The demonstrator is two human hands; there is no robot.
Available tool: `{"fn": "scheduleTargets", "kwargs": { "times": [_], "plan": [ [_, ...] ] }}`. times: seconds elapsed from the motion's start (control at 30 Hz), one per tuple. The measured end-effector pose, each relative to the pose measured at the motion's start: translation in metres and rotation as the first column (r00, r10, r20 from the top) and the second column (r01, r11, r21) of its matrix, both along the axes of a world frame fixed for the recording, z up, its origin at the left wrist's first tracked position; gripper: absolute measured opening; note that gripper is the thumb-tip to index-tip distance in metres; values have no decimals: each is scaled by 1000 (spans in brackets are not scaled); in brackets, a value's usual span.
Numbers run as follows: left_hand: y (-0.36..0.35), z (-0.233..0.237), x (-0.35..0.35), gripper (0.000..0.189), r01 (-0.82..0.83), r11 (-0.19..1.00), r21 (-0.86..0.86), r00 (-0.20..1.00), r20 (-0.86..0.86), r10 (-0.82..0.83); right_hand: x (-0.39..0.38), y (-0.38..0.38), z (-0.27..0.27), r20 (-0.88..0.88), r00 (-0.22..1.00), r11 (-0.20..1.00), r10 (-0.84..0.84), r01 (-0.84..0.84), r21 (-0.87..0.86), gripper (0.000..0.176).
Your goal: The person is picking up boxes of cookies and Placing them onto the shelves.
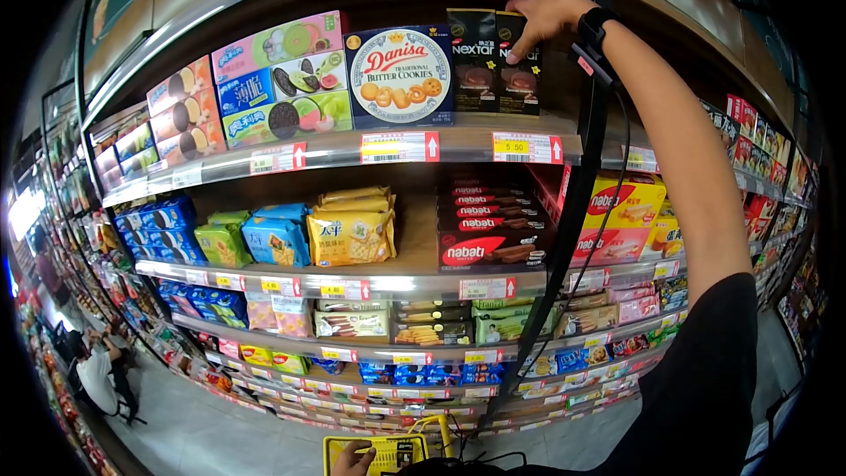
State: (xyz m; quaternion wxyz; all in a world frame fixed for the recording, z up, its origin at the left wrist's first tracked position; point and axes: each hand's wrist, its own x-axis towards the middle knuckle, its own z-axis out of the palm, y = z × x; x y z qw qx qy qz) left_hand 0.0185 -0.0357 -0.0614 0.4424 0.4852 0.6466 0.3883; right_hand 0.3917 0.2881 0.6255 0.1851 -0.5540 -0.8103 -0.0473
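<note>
My right hand (pixel 548 23) reaches up to the top shelf and grips the right one of two dark Nextar cookie boxes (pixel 518 79), thumb on its front and fingers at its top. The other Nextar box (pixel 474 62) stands upright just left of it. Low at the bottom edge, my left hand (pixel 353 458) is curled at the yellow shopping basket (pixel 388 451); its grip is partly cut off by the frame. Inside the basket lies a small dark package (pixel 405 456).
A blue Danisa butter cookie box (pixel 401 78) and Oreo boxes (pixel 282 79) stand left on the top shelf. Nabati wafer boxes (pixel 493 234) sit below. A black shelf post (pixel 573 203) rises beside my right arm. A seated person (pixel 99 375) is at far left.
</note>
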Motion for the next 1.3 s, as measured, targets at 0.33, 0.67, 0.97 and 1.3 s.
{"fn": "scheduleTargets", "kwargs": {
  "times": [0.33,0.67,0.97,1.3],
  "plan": [
    [3,-24,-5,35,20,999,33,998,66,-22,7,14,-12,110,994,917,-11,-34,399,89],
    [0,-34,-3,35,19,993,113,1000,0,-19,4,-92,-107,194,892,733,408,-446,514,42],
    [10,-29,0,41,123,991,54,992,-49,-120,21,-93,-169,117,967,875,227,-255,411,48],
    [7,-27,10,43,139,990,-24,984,-112,-141,8,-91,-173,151,951,851,268,-308,426,42]
  ]
}}
